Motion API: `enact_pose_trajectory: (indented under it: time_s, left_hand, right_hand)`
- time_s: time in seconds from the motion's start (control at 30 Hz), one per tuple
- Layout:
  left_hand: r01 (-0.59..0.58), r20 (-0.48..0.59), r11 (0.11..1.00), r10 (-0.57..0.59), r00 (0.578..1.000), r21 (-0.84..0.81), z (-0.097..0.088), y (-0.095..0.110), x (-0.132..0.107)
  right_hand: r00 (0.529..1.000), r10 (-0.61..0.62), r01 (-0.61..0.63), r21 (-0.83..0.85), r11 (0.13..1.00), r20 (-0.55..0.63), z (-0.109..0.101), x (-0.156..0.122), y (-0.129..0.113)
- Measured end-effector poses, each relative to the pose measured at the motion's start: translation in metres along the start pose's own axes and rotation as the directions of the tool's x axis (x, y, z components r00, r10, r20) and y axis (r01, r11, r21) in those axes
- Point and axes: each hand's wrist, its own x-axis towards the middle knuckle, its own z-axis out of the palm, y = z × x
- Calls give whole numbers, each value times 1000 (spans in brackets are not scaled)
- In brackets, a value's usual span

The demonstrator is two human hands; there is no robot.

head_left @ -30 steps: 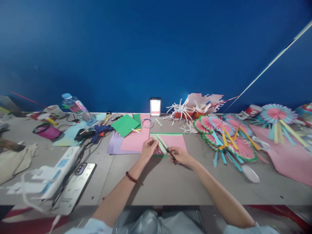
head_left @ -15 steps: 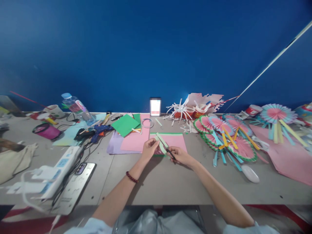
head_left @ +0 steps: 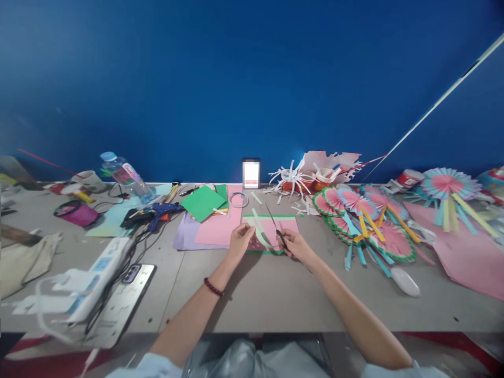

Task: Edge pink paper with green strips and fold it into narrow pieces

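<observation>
My left hand (head_left: 240, 239) pinches the near end of a pale green paper strip (head_left: 258, 223) over a pink sheet with a green border (head_left: 289, 224). To its right, my right hand (head_left: 294, 245) grips small black scissors (head_left: 275, 223), whose blades point up and away, a little apart from the strip. Both hands rest near the middle of the grey table (head_left: 255, 294). A bead bracelet circles my left wrist.
Pink, purple and green sheets (head_left: 205, 202) lie behind my left hand. Paper fans (head_left: 366, 220) are spread to the right, with cups of scraps (head_left: 311, 181) behind. A bottle (head_left: 126, 173), glue gun, power strip (head_left: 90, 278) and phone (head_left: 126, 299) are at left.
My right hand has drawn the scissors to the right, off the strip, and tipped the blades upward. The strip's far end now curls. My left hand stayed put.
</observation>
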Motion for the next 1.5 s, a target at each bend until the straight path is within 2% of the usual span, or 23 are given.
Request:
enact_pose_trajectory:
  time_s: [0.1,0.2,0.27,0.33,0.4,0.5,0.77,0.9,1.13,1.2,1.27,1.4,1.5]
  left_hand:
    - [10,-11,1000,-10,1000,-19,-2,0,1]
    - [42,-36,999,-43,998,-33,-2,2,1]
    - [62,-34,998,-63,997,-28,-2,3,1]
    - [67,-23,997,-68,997,-25,-1,4,1]
    - [57,-13,997,-58,998,-45,0,4,1]
    - [48,5,995,-48,999,-89,0,5,1]
    - [48,-7,985,-50,999,-167,-1,4,3]
    - [55,-30,984,-61,998,-168,-3,4,3]
    - [68,-118,980,-91,989,-187,-3,6,4]
    - [81,-144,984,-104,984,-158,-2,7,3]
    - [91,-149,988,-109,983,-123,-1,6,3]
    - [100,-146,990,-113,983,-96,-2,0,3]
    - [96,-139,989,-111,984,-110,-3,-3,4]
  right_hand:
    - [976,-144,117,-162,980,-164,-9,6,5]
    - [879,-359,205,-433,878,-313,-26,11,12]
    - [809,-468,184,-604,776,-354,-40,16,16]
    - [770,-538,166,-705,689,-344,-54,20,20]
    - [765,-557,144,-757,637,-324,-65,24,24]
    - [779,-534,88,-786,612,-329,-74,29,30]
    - [790,-452,44,-697,716,-414,-75,35,37]
    - [800,-456,64,-701,710,-389,-73,35,34]
    - [735,-573,169,-720,673,-362,-60,24,18]
    - [744,-564,199,-686,700,-359,-51,19,12]
    - [788,-521,231,-627,744,-328,-40,15,7]
    - [906,-405,297,-496,816,-124,-14,8,-3]
    - [948,-317,278,-452,847,-11,2,3,-5]
